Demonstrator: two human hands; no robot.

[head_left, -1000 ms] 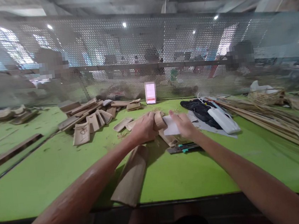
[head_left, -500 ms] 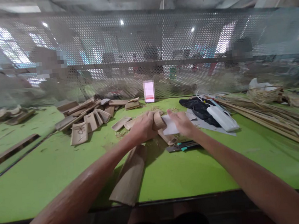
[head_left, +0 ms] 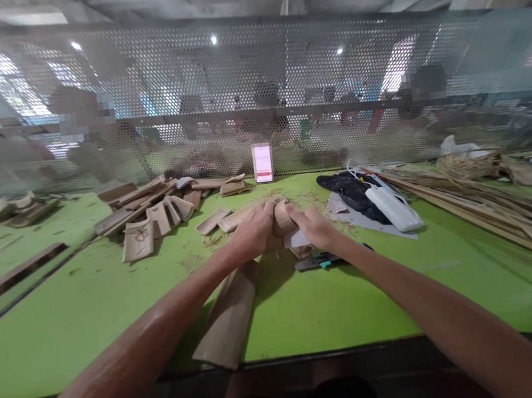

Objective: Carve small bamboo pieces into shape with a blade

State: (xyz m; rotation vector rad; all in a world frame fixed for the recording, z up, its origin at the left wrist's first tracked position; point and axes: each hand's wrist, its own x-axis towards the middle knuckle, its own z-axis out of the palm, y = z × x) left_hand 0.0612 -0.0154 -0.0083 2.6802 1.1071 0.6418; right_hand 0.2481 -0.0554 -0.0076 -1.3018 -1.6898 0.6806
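My left hand (head_left: 260, 228) is wrapped round a short curved bamboo piece (head_left: 283, 216) and holds it over the middle of the table. My right hand (head_left: 314, 224) is closed on a white sheet that looks like paper (head_left: 295, 239), its thumb and fingers against the right end of the bamboo piece. Most of the sheet is hidden by the fingers. Beneath my hands lie another bamboo piece (head_left: 302, 252) and a dark utility knife with teal parts (head_left: 322, 261). A long, broad bamboo slat (head_left: 231, 320) lies below my left forearm.
Several cut bamboo pieces (head_left: 137, 239) are heaped at the left. At the right are black gloves (head_left: 348, 191), a white plastic object (head_left: 393, 208) and long thin bamboo strips (head_left: 476, 208). A lit phone (head_left: 263, 162) stands against the perforated metal screen (head_left: 220, 128). Shavings litter the green table (head_left: 307, 321).
My right hand has moved left and slightly down, closer to my left hand, and less of the white sheet shows. My left hand keeps its hold on the bamboo piece.
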